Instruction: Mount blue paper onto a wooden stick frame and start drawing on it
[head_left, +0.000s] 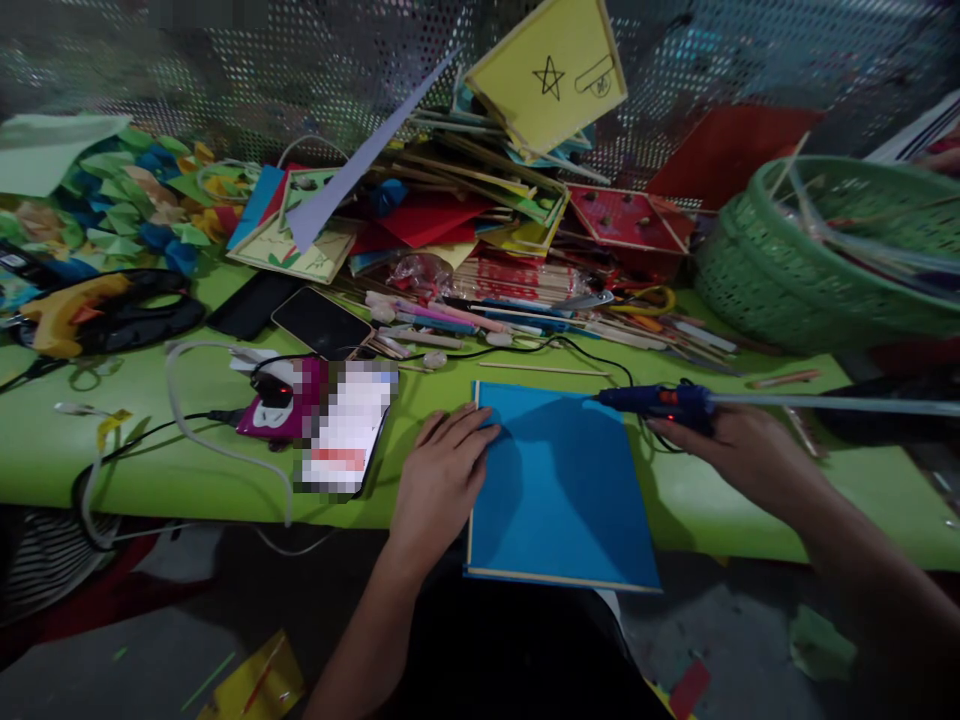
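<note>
A blue paper sheet [562,485] edged with thin wooden sticks lies on the green table [180,470], its near edge hanging over the table's front. My left hand [442,470] rests flat on the sheet's left edge, fingers stretched out. My right hand [739,450] is wrapped round a blue glue gun [660,400] with a long glue stick out the back; its nozzle points left at the sheet's upper right corner.
A phone [345,425] on a cable lies left of the sheet, another dark phone [321,322] behind it. Coloured papers, sticks and pens are piled at the back [480,230]. A green basket [817,255] stands at the right, a yellow glue gun [71,310] at the far left.
</note>
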